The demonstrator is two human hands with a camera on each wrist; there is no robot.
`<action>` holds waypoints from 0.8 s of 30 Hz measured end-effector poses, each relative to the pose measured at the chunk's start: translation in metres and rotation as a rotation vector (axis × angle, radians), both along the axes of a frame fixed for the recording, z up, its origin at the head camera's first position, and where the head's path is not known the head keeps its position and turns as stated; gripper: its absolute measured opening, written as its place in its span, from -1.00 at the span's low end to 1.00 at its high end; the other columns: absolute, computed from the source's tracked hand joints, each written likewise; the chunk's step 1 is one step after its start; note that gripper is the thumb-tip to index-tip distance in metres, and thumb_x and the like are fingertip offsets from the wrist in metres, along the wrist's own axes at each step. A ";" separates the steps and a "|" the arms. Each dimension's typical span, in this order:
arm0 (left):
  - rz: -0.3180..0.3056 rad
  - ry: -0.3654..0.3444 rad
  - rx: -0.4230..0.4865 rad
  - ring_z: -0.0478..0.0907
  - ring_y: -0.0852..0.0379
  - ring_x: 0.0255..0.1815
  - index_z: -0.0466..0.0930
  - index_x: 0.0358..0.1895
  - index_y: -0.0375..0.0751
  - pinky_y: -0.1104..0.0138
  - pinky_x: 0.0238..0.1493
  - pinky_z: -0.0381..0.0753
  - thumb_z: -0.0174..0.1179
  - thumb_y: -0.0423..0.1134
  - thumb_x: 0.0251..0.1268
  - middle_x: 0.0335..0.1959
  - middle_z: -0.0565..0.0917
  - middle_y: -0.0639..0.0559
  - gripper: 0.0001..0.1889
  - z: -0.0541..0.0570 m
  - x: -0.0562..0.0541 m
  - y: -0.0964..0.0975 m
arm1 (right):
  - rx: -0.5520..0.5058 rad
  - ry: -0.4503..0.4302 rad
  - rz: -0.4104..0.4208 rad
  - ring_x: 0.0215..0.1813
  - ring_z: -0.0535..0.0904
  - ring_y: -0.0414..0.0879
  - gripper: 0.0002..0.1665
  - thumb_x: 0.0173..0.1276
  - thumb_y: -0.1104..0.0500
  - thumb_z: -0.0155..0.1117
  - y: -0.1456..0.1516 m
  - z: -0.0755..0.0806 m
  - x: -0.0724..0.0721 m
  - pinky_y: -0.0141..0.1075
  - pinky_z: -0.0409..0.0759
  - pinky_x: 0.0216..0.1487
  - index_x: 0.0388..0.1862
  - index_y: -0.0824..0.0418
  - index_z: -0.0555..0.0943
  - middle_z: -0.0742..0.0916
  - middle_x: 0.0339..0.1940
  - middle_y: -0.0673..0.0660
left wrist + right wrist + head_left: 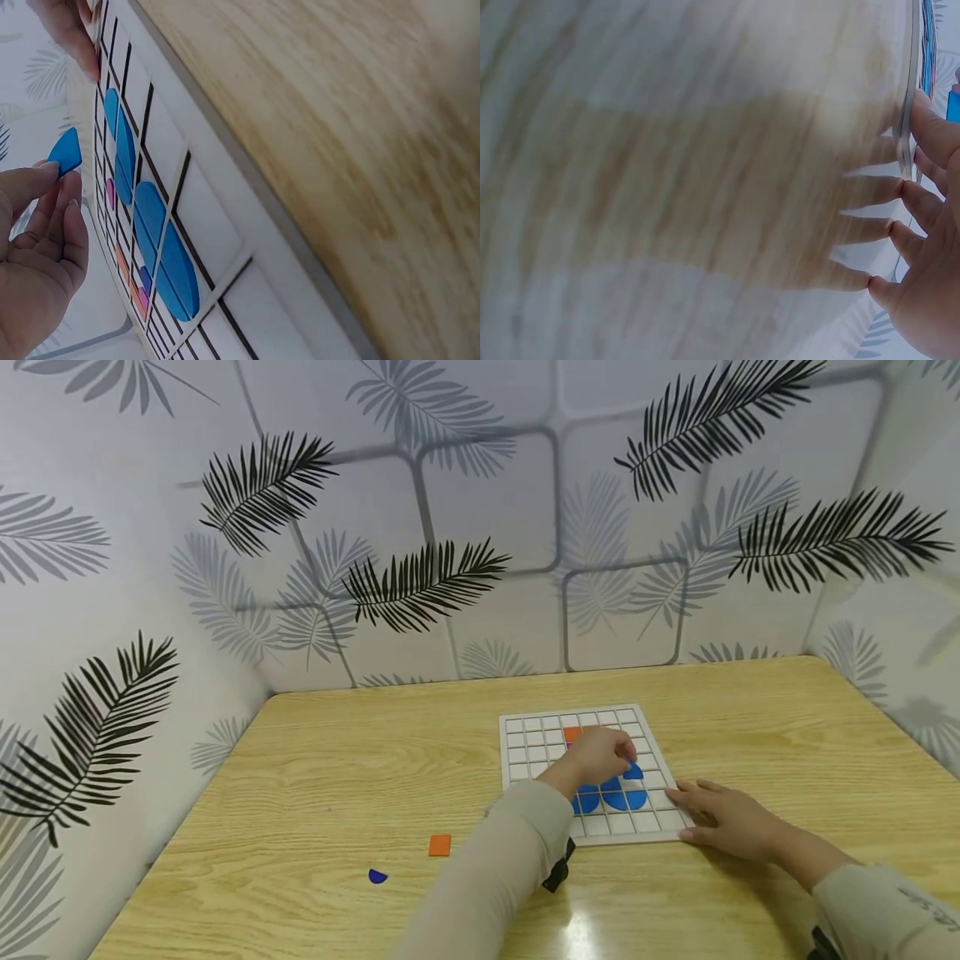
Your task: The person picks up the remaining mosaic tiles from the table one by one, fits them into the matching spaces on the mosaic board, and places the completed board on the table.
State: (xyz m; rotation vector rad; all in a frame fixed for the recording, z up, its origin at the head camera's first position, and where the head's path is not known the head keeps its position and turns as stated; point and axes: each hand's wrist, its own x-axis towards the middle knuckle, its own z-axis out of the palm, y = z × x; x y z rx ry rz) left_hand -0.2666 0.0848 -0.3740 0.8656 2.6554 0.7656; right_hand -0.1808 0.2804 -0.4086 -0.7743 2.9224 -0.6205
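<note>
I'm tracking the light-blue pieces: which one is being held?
The light-blue piece pinched in the left hand; the other visible light-blue pieces lie in the white board.

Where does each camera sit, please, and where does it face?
Head: on the head, facing forward and down at the grid board and table; left hand, right hand, sleeves show.
Left wrist: worn there, facing across the board; both hands show.
Right wrist: worn there, facing the table; mainly the right hand shows.
Head and left wrist views share the held blue piece.
</note>
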 end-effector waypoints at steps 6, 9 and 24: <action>0.001 0.037 -0.062 0.36 0.31 -0.44 0.53 -0.36 -0.08 0.55 -0.40 0.31 0.08 -0.36 0.11 -0.41 0.54 0.16 -0.91 -0.005 0.003 0.005 | -0.005 0.029 -0.004 0.11 0.22 0.35 -0.33 0.09 -0.06 0.20 -0.001 -0.003 0.001 0.17 0.21 -0.03 0.10 0.32 0.40 0.40 0.11 0.37; 0.001 0.030 -0.072 0.35 0.29 -0.47 0.52 -0.37 -0.08 0.54 -0.42 0.31 0.07 -0.38 0.10 -0.46 0.51 0.18 -0.89 -0.009 0.004 0.005 | -0.008 0.047 -0.005 0.11 0.24 0.32 -0.34 0.09 -0.06 0.20 -0.001 -0.006 0.002 0.15 0.23 -0.04 0.09 0.31 0.41 0.41 0.11 0.35; 0.033 0.060 -0.096 0.37 0.30 -0.45 0.56 -0.41 -0.09 0.55 -0.38 0.31 0.13 -0.35 0.08 -0.44 0.56 0.15 -0.93 -0.011 0.003 0.007 | 0.001 0.059 -0.010 0.11 0.25 0.32 -0.33 0.08 -0.08 0.20 0.000 -0.004 0.001 0.14 0.23 -0.04 0.09 0.30 0.41 0.42 0.11 0.34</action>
